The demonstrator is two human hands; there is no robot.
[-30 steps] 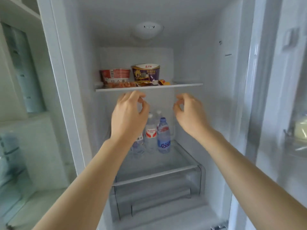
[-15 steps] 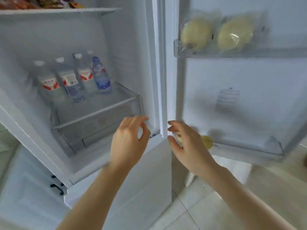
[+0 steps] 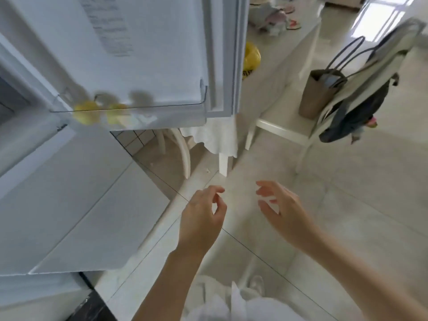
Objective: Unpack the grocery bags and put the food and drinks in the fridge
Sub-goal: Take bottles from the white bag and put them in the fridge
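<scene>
Groceries not in either hand at this moment. Left hand (image 3: 201,218) empty, fingers loosely curled, thumb and forefinger near each other but pinching nothing. Right hand (image 3: 281,210) empty too, fingers spread and relaxed. Both hover over the tiled floor (image 3: 347,216), apart from each other, touching nothing.

Where the food is: two yellow fruits (image 3: 86,111) sit in the lowest bin of the open fridge door (image 3: 150,54), up and to the left of the left hand — blurred, kind not determinable. A yellow bag (image 3: 251,57) lies well beyond both hands, partly hidden by the door edge. A brown tote (image 3: 320,93) stands on a white chair (image 3: 278,126), up and to the right of the right hand; contents not visible.

Risks, as judged:
- Door stands wide open while the hands are away from it — cold is lost for as long as the fetch takes.
- Door edge hangs just above and ahead of the left hand; rising or reaching carelessly could knock it and jolt the loose fruits in the bin.
- Tote is perched near the chair's edge with a garment (image 3: 361,112) draped alongside; a pull on the handles could tip it or snag the cloth.
</scene>
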